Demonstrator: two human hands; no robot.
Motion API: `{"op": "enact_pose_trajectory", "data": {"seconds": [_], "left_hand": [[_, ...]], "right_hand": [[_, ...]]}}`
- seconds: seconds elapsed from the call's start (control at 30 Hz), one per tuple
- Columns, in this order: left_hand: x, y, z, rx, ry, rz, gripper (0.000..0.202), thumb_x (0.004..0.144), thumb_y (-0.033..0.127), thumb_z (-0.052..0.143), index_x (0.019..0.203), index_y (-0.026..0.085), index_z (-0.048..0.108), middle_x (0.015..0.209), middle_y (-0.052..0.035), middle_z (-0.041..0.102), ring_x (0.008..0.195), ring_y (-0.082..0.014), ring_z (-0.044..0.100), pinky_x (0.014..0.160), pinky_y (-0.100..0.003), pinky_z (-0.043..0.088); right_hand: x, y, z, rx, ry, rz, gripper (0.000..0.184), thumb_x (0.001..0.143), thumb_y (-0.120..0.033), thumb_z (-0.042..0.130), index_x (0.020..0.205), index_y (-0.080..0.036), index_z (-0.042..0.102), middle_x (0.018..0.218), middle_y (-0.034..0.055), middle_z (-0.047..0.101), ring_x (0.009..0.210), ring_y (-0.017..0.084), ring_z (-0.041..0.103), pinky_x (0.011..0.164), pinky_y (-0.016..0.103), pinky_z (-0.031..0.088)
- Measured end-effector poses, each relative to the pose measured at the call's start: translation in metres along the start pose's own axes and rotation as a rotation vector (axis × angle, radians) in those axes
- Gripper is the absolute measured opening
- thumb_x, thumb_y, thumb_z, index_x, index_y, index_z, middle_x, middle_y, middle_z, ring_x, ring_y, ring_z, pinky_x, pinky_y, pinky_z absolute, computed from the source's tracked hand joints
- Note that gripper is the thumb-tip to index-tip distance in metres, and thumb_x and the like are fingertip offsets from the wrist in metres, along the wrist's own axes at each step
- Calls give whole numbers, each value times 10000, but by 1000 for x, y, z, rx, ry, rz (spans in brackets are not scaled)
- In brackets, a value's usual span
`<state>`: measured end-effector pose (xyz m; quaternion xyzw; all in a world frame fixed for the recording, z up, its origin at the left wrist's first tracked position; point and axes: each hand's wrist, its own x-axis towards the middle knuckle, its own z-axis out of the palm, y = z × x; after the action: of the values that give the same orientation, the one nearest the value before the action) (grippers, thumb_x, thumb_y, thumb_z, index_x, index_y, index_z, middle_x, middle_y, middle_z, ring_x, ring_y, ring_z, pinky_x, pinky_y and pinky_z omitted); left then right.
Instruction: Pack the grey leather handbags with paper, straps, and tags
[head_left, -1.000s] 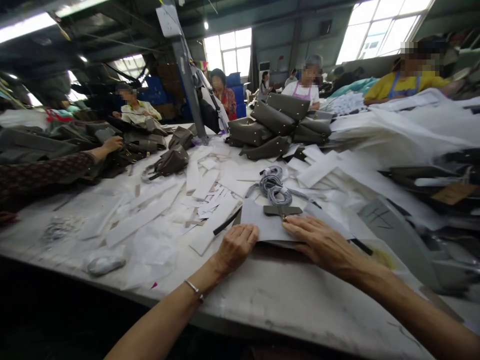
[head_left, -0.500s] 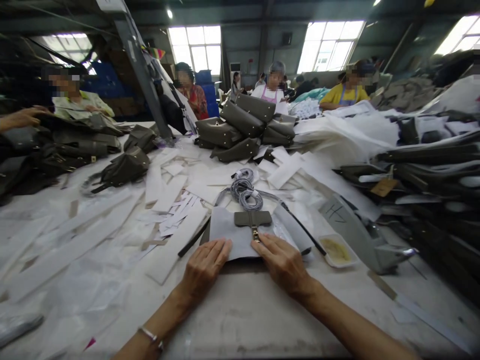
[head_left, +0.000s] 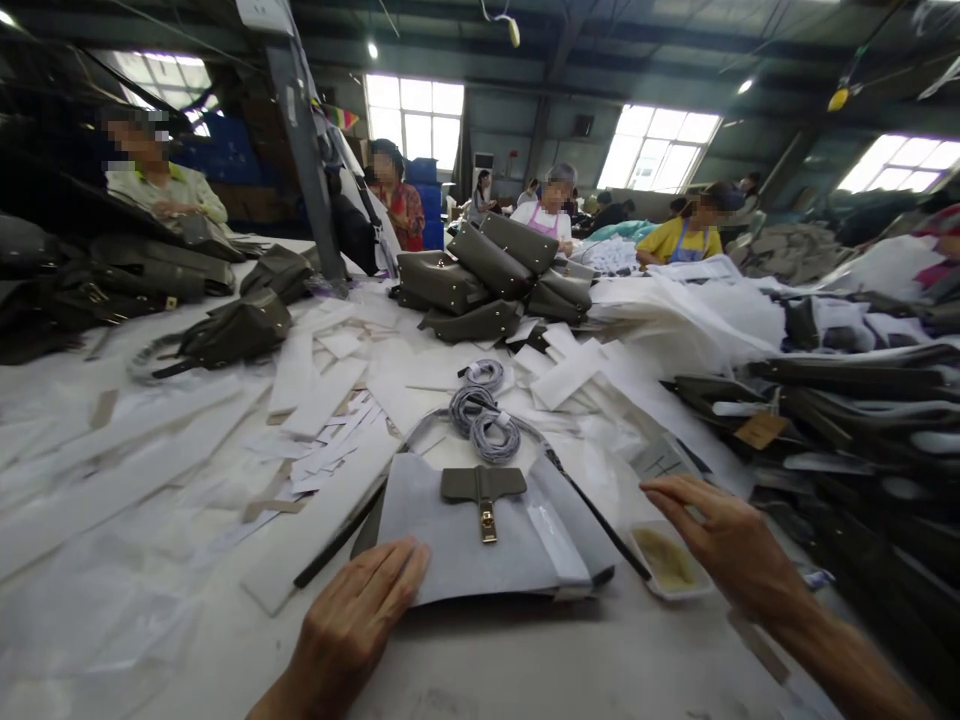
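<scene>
A handbag lies in front of me, covered with a pale grey sheet (head_left: 457, 570). Its dark olive flap tab (head_left: 482, 484) and gold clasp (head_left: 487, 520) show on top. My left hand (head_left: 360, 610) rests with fingers stretched on the sheet's lower left corner. Off to the right, my right hand (head_left: 724, 530) is raised beside a small white tray of yellowish paste (head_left: 664, 562), fingers extended, nothing visible in them. Just beyond its fingertips stands a grey object with dark strokes (head_left: 664, 455), partly hidden. Coiled grey-wrapped straps (head_left: 495, 437) lie behind the bag.
Olive bags (head_left: 499, 255) are piled at the back centre, with another dark bag (head_left: 236, 330) at left. Dark pieces (head_left: 862, 400) are stacked on the right. White strips (head_left: 165, 430) and paper scraps cover the left. Several people work across the table, beyond a grey post (head_left: 304, 160).
My right hand has left the clasp and moved right, toward the grey object. My left hand stays at the bag's lower left. The view has tilted up, and the hand at far left is gone.
</scene>
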<state>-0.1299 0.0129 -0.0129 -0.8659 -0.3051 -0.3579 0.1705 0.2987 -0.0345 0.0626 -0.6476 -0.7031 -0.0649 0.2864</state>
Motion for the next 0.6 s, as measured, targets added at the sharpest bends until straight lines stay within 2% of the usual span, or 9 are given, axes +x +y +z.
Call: {"op": "enact_pose_trajectory", "data": {"seconds": [0.07,0.13,0.23,0.3,0.37,0.43,0.53,0.6], "left_hand": [[-4,2,3,-26,10,-46,439,978,44,361,1267,229,635,1191,-30,699,1135,-149,616,1084,-297,375],[-6,3,6,-37,10,-62,435,983,48,359,1269,222,636,1200,-30,695,1142,-149,610,1099,-296,356],[-7,4,8,-32,20,-68,426,987,56,359,1254,220,648,1201,-29,696,1140,-150,612,1105,-294,350],[-7,4,8,-34,24,-82,421,991,68,358,1244,227,655,1197,-26,698,1140,-145,616,1108,-290,350],[-7,5,8,-45,18,-98,418,996,79,355,1245,230,655,1198,-24,699,1148,-143,615,1117,-288,345],[-6,5,8,-57,29,-105,420,998,83,351,1247,233,654,1195,-23,700,1151,-140,614,1124,-289,342],[-6,5,8,-63,55,-111,429,994,80,350,1247,244,655,1189,-14,703,1144,-132,617,1127,-282,342],[-7,4,8,-50,35,-101,432,994,83,347,1254,246,651,1203,-11,697,1151,-130,615,1132,-274,335]], "right_hand": [[-23,22,1,-100,-118,44,339,948,-482,494,939,-260,749,958,43,760,839,212,723,778,316,578],[-52,36,12,-207,-205,19,375,931,-527,492,1036,-276,750,1078,59,750,975,252,708,874,382,561],[-90,47,36,-362,-236,-65,439,898,-544,509,1196,-286,703,1322,87,635,1214,346,590,991,552,473],[-101,50,44,-403,-275,-86,399,904,-511,516,1202,-319,698,1388,63,580,1281,368,529,1013,606,430],[-97,51,41,-379,-359,-86,345,899,-517,547,1160,-365,713,1363,30,606,1272,355,541,1028,596,419],[-80,49,30,-323,-386,-61,319,896,-539,559,1089,-361,740,1263,27,679,1185,318,614,1016,533,447],[-39,40,16,-272,-270,7,321,938,-490,506,938,-283,751,1064,52,743,960,240,693,876,387,518],[-7,33,16,-320,-185,25,310,949,-438,498,838,-247,715,932,57,728,829,223,675,769,356,506]]}}
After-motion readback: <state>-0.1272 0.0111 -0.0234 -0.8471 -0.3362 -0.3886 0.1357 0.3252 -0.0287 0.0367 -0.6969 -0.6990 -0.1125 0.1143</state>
